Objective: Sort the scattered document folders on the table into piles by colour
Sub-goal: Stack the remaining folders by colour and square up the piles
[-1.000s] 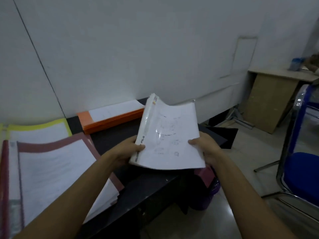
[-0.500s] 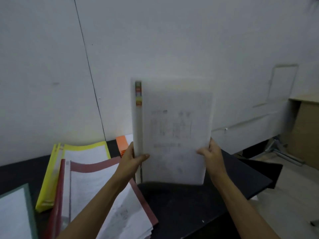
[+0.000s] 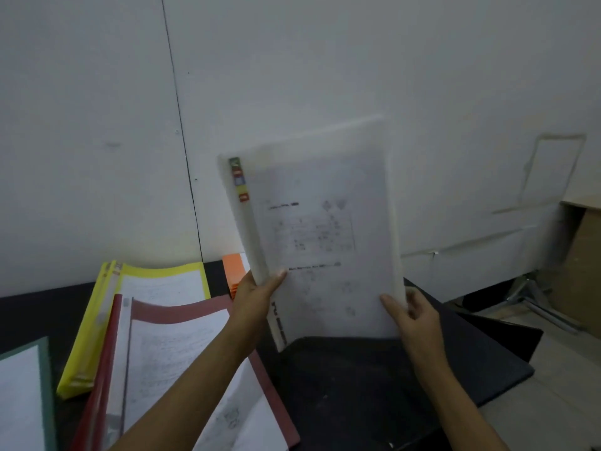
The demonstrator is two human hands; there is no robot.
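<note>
Two hands hold a white folder [image 3: 320,242] upright above the dark table [image 3: 374,385]: left hand [image 3: 255,301] grips its spine edge, right hand [image 3: 413,315] pinches the opposite edge. Red [image 3: 182,309], yellow [image 3: 162,271] and orange [image 3: 234,270] folders (papers inside) lie left.

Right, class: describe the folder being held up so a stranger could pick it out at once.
Find the black table against the white wall, where yellow folders, a red folder, an orange folder and a green folder lie. There the left hand and right hand hold a translucent white folder upright. Only it is colourless, with small coloured labels atop its spine.
</note>
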